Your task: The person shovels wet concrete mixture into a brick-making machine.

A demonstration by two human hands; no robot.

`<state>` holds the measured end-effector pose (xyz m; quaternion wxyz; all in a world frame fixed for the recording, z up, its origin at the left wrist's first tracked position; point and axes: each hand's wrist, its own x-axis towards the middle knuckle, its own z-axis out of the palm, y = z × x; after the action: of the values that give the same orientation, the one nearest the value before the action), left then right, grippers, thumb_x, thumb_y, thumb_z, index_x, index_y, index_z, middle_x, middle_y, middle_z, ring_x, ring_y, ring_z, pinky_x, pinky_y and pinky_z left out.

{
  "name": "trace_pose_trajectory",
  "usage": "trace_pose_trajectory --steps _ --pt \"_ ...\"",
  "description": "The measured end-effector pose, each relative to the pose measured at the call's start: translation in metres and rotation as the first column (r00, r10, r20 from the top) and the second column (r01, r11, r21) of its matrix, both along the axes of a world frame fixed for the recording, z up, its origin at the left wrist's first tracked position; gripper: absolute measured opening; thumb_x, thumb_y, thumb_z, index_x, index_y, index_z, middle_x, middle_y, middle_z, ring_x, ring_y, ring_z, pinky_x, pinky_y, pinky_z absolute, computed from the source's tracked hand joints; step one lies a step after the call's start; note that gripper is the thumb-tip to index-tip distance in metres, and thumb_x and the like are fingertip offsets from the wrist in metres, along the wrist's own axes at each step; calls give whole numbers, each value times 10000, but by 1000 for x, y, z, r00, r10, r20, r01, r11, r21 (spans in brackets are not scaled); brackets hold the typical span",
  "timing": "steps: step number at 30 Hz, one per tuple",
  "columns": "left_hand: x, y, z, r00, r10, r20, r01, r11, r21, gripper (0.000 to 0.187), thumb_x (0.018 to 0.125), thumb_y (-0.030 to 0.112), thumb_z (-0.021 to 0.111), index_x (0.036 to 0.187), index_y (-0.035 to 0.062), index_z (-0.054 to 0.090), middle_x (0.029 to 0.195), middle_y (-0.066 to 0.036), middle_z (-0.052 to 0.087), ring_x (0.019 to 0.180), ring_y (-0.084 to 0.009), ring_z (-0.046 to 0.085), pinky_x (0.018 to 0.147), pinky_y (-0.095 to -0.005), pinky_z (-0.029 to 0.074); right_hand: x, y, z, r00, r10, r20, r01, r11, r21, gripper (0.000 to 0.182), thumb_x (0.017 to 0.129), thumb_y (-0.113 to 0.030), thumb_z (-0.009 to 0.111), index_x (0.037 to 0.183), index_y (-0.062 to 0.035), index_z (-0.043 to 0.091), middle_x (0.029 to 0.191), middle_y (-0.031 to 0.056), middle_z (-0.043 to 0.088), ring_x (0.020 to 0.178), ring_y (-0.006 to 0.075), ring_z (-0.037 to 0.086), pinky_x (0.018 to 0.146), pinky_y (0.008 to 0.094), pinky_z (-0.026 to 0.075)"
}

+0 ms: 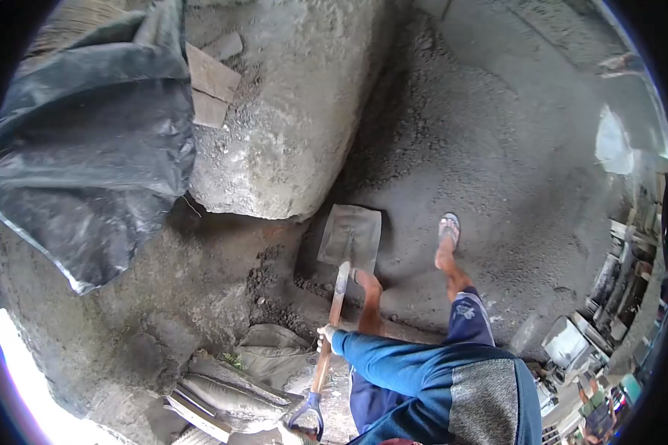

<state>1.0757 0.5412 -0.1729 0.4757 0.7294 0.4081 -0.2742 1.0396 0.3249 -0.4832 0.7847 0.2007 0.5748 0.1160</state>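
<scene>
My right hand (326, 338), in a pale glove, is wrapped around the wooden shaft of a shovel (337, 305). At the bottom edge my left hand (297, 434), also in a pale glove and partly cut off, is at the blue D-shaped grip (309, 409); it appears closed on it. The square metal blade (351, 236) lies low over the grey ground, beside the end of a large concrete-like block (274, 163). No heap shows on the blade. One of my feet is right behind the blade; the other, in a sandal (448, 225), stands to its right.
Loose grey gravel (423, 111) lies along the block's right side. A black plastic sheet (89, 141) hangs at the upper left. Sacks (230, 397) and boards are at the lower left. Stacked wood (616, 285) and clutter line the right edge, where another person (595, 411) appears small.
</scene>
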Motion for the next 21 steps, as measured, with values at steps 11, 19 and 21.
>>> trace_pose_trajectory --steps 11,19,21 --pt "0 -254 -193 930 -171 324 193 980 -37 299 977 304 610 861 36 545 625 -22 443 442 -126 437 377 -310 351 -37 -267 -181 963 -268 -38 226 873 -433 167 907 -207 641 868 -168 483 654 22 466 538 218 484 507 468 476" --pt "-13 -212 -166 923 -329 201 364 914 -180 431 977 375 582 643 126 473 530 -33 493 366 -167 446 357 -346 327 -139 -238 -74 819 -563 -109 448 747 -491 190 879 -176 674 922 -163 490 772 16 499 638 251 485 680 488 485" --pt "-25 -219 -147 858 -473 202 510 830 -225 488 995 416 553 603 144 449 488 -32 477 352 -166 433 354 -332 308 -184 -240 -36 774 -627 -87 523 711 -469 156 912 -148 637 943 -188 489 782 5 493 650 230 488 681 489 481"
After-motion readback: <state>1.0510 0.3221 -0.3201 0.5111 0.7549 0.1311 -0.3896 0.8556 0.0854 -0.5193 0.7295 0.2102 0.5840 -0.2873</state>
